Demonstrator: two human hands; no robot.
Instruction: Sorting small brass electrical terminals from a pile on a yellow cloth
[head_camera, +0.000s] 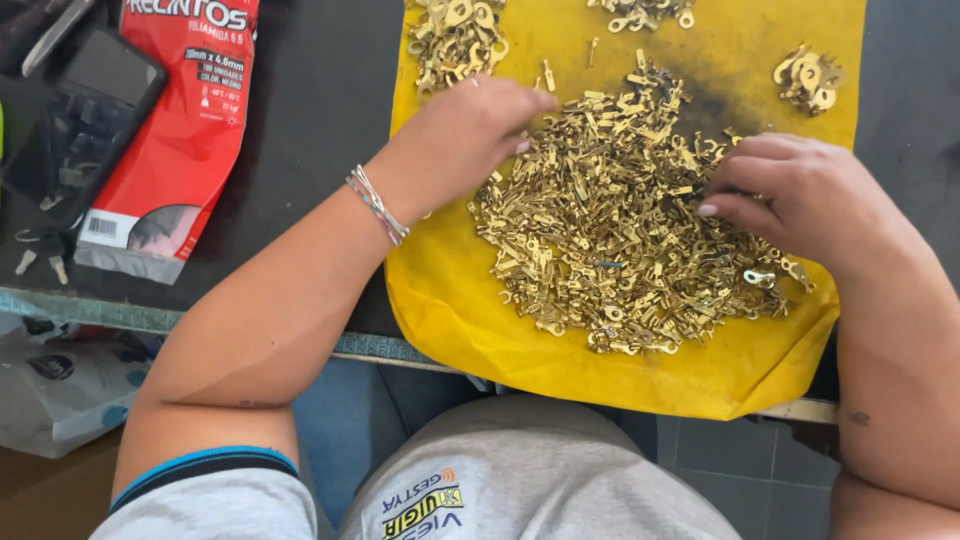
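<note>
Far left, a dark tray and red packet are cut off by the frame. Left hand, fingertips pinched together and half hidden, picks at the far-left edge of the brass terminal pile. The pile is shiny gold and tangled, on the yellow cloth overhanging the dark surface. Right hand, fingers loosely curled, rests on the pile's right edge.

Scene evenly lit by soft daylight; faint shadows cast; brass pile glinted; slight blur noted at fingers.
</note>
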